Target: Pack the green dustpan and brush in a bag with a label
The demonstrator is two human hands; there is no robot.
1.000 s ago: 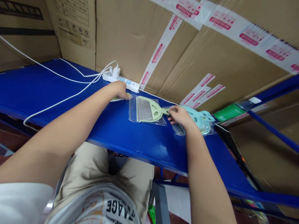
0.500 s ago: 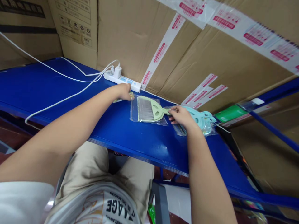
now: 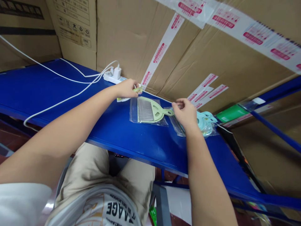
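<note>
A pale green dustpan and brush set [image 3: 156, 112] lies flat on the blue table in a clear plastic bag, bristles to the left and handle to the right. My left hand [image 3: 127, 88] is closed on a small yellow-green packet [image 3: 138, 90], above the bag's upper left corner. Below that hand a flat white and yellow piece [image 3: 122, 99] shows on the table, partly covered. My right hand [image 3: 184, 113] hovers at the end of the green handle, fingers loosely bent and apart. Light blue dustpan sets [image 3: 205, 121] in clear bags lie behind it, partly hidden.
A white power strip [image 3: 113, 78] with plugs and white cables [image 3: 63, 102] is at the back left of the blue table [image 3: 141, 141]. Large taped cardboard boxes [image 3: 131, 37] stand along the back. A green packet [image 3: 231, 113] sits at the right by the blue frame.
My right hand has let go of the green handle and lifted slightly. My left hand has moved a little right and up, with the small packet now raised in its fingers.
</note>
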